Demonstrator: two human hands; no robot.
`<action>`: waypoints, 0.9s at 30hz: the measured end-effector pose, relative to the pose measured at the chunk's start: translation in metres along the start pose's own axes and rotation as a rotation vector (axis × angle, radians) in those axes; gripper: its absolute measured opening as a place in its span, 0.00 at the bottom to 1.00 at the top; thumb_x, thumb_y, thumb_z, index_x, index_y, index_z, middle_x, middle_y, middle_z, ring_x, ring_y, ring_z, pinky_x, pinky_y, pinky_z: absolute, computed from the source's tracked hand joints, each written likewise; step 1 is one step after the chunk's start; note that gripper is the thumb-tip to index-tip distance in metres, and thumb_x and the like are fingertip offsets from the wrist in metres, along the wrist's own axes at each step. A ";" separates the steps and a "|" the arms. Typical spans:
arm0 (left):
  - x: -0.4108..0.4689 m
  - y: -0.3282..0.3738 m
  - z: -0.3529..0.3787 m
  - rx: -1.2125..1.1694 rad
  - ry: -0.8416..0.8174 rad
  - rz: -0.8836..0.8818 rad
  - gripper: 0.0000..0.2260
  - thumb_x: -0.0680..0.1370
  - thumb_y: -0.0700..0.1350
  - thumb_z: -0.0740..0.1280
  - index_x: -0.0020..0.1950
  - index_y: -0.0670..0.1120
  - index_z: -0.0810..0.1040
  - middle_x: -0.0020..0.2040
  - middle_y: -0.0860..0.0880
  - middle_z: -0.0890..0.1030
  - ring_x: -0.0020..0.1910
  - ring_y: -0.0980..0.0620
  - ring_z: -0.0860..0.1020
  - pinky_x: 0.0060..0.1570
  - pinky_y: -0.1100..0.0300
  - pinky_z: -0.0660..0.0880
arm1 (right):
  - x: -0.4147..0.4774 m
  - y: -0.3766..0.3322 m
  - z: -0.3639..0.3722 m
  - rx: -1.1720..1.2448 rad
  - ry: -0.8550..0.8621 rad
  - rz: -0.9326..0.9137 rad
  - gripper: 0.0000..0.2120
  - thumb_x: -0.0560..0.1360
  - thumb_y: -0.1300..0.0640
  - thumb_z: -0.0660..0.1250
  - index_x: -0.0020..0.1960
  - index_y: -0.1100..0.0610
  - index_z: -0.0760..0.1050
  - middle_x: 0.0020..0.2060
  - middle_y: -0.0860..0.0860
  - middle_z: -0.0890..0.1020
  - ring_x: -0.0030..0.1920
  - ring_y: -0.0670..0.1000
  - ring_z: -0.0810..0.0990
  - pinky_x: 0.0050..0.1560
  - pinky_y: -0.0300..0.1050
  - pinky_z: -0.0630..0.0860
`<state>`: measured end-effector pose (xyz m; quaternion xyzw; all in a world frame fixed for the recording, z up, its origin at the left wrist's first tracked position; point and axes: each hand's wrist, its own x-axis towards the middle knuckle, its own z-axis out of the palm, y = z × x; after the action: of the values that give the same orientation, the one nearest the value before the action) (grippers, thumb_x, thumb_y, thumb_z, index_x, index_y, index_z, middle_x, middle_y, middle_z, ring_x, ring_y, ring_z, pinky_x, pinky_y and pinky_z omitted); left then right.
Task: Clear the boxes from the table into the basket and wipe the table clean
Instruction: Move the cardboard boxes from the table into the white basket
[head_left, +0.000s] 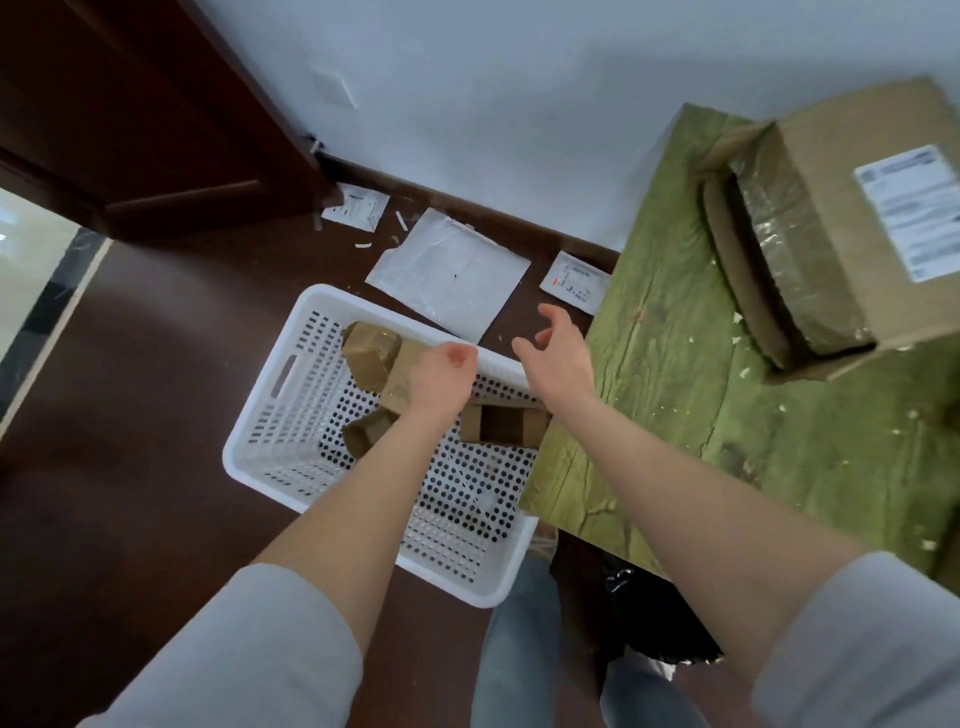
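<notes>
Now, left hand: low over the basket, back turned up, lying on a tan box toward the basket's far side; fingers tucked out of sight, so gripping or letting go, cannot tell.
Right hand: just above the basket's rim on the table side, fingers loose and spread, grasping nothing; looks free to reach for the next load.
Corner box: inside the basket by its far wall, tilted, apparently dropped rather than stacked.
Low box: on the basket's floor, half hidden beneath the left forearm.
Banded box: inside the basket against its table-side wall, dark stripe across the middle.
Basket: down on the dark floor, tucked against the corner of the green table, presumably to keep each carry short.
Large box: up on the table, well apart from the basket, white label on top; bulky, probably a two-handed lift, and a tight fit at best.
Scraps: pale bits on the tabletop, well away from the basket; wiping not yet begun, no cloth in view.
White mailer: flat on the floor just beyond the basket's far rim.
</notes>
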<state>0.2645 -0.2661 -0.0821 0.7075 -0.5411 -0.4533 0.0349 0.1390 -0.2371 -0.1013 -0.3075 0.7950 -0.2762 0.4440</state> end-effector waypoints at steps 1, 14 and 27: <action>-0.004 0.013 0.006 -0.012 0.001 0.050 0.12 0.80 0.47 0.61 0.60 0.47 0.77 0.57 0.48 0.81 0.56 0.49 0.79 0.61 0.52 0.74 | -0.002 -0.001 -0.011 -0.002 0.036 -0.013 0.26 0.76 0.53 0.64 0.72 0.49 0.61 0.57 0.52 0.74 0.53 0.52 0.76 0.49 0.48 0.75; -0.072 0.133 0.114 0.141 -0.163 0.366 0.13 0.79 0.43 0.61 0.61 0.44 0.78 0.57 0.46 0.81 0.57 0.47 0.78 0.58 0.54 0.74 | -0.040 0.054 -0.168 -0.117 0.346 0.000 0.24 0.76 0.55 0.63 0.71 0.53 0.63 0.59 0.52 0.75 0.54 0.53 0.77 0.48 0.50 0.77; -0.147 0.171 0.208 0.015 -0.377 0.330 0.07 0.78 0.39 0.63 0.55 0.43 0.77 0.51 0.47 0.81 0.39 0.54 0.83 0.49 0.52 0.81 | -0.093 0.119 -0.252 -0.070 0.485 0.029 0.12 0.76 0.58 0.62 0.59 0.54 0.69 0.55 0.52 0.76 0.45 0.52 0.76 0.41 0.46 0.71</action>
<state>-0.0027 -0.1277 -0.0236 0.5127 -0.6495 -0.5615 0.0014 -0.0719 -0.0489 -0.0216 -0.2359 0.8918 -0.3077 0.2331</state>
